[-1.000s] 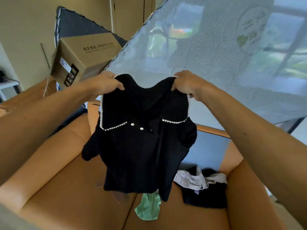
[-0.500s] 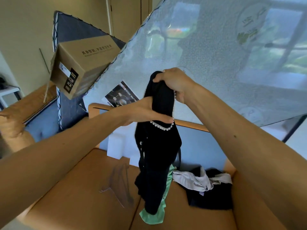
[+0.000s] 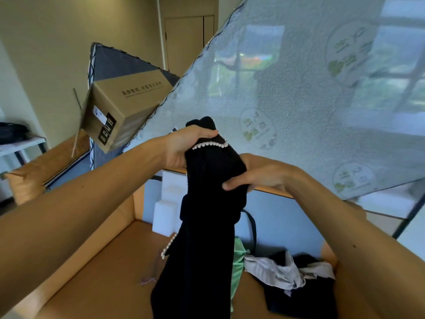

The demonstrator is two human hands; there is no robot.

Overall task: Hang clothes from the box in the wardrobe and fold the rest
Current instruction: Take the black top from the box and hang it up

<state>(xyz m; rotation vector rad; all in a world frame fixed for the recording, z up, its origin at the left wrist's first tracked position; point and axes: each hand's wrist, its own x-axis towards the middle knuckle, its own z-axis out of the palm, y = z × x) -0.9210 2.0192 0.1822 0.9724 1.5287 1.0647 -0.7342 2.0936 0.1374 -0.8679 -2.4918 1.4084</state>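
- My left grip (image 3: 184, 147) is closed round the top of the black dress (image 3: 207, 238). The fingers are curled over the bunched collar, just above its row of pearl trim (image 3: 209, 145).
- My right grip (image 3: 262, 176) is closed on the same dress a little lower. The thumb lies across the front of the cloth and the fingers are wrapped behind it.
- The dress is gathered into a narrow bundle. It hangs straight down from both grips, in the air above the open box (image 3: 110, 261).
- A second bit of pearl edging shows on the dress's left side, lower down.
- In the box, behind the hanging cloth, lies a green garment (image 3: 236, 261). To its right, a pale grey garment (image 3: 278, 270) lies on a dark heap of clothes (image 3: 301, 298).
- White foam blocks (image 3: 165, 212) stand against the box's far wall.
- A plastic-wrapped mattress (image 3: 299, 93) leans behind the box, and a cardboard carton (image 3: 124, 107) is up at the left.
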